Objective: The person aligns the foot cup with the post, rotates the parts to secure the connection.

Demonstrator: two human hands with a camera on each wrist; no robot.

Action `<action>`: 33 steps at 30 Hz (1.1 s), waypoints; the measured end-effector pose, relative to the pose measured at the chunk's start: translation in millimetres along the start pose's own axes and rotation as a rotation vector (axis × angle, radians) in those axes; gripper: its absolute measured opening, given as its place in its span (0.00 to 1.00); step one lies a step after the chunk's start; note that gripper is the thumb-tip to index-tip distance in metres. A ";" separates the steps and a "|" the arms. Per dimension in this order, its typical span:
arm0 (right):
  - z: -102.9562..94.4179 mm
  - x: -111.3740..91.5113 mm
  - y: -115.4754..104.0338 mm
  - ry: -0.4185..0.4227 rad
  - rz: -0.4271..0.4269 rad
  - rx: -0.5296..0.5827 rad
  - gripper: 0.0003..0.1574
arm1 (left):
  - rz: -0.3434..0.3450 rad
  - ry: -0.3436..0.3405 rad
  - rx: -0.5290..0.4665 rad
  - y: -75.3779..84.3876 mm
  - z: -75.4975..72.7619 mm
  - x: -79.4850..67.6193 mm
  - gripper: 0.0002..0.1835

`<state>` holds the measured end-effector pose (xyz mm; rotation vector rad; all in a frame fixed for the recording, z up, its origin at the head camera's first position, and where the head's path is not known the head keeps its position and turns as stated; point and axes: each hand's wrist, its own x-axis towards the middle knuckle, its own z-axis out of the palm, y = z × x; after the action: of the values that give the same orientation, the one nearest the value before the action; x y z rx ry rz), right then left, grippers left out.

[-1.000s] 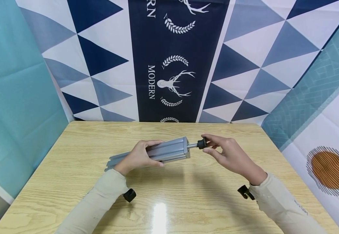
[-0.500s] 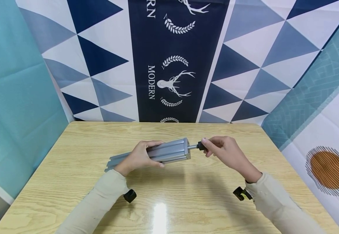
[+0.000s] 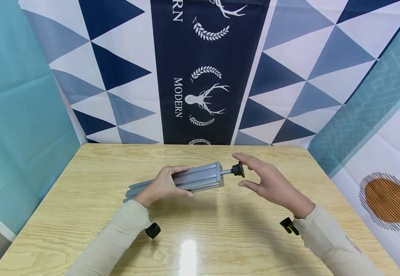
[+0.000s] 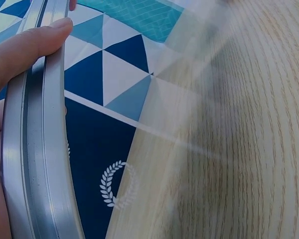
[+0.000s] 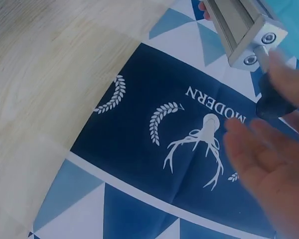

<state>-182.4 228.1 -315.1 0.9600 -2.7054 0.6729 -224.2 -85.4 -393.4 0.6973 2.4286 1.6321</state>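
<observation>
My left hand [image 3: 163, 183] grips a grey aluminium profile [image 3: 201, 178], which slants over the table with its right end raised. In the left wrist view the thumb [image 4: 32, 50] lies across the grooved side of the profile. From the end plate [image 5: 254, 44], which carries two screws, a threaded rod [image 3: 226, 172] sticks out to the right. On that rod sits a black levelling foot [image 3: 238, 169] with a flared base. My right hand [image 3: 272, 182] is spread just right of the foot, finger above and thumb below; its fingers are blurred in the right wrist view.
The wood-grain table [image 3: 110, 165] lies under both hands, with a patterned cloth [image 3: 200, 76] hanging behind its far edge. Teal sheets [image 3: 20, 96] hang at the left side. A black wrist mount [image 3: 153, 230] juts from the left sleeve, another from the right.
Half a second ago my right fingers were closed and turned around the levelling foot; now they have spread apart from it and swung back. My left hand and the profile have hardly moved.
</observation>
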 end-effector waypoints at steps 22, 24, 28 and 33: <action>6.0 1.5 -1.0 0.025 0.321 0.239 0.27 | 0.030 -0.013 0.033 -2.5 1.5 2.1 0.40; 5.8 1.7 -0.6 0.020 0.332 0.241 0.27 | 0.031 -0.014 0.032 -2.5 2.1 2.2 0.39; 3.8 0.6 0.6 0.007 0.289 0.212 0.28 | 0.017 -0.007 0.026 -3.0 2.2 2.8 0.40; 1.9 -0.8 0.0 0.026 0.130 0.133 0.40 | -0.002 0.001 -0.009 0.7 0.5 1.6 0.39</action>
<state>-181.8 227.7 -317.1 0.8021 -2.7473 0.8942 -225.3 -84.0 -392.7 0.6922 2.4196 1.6419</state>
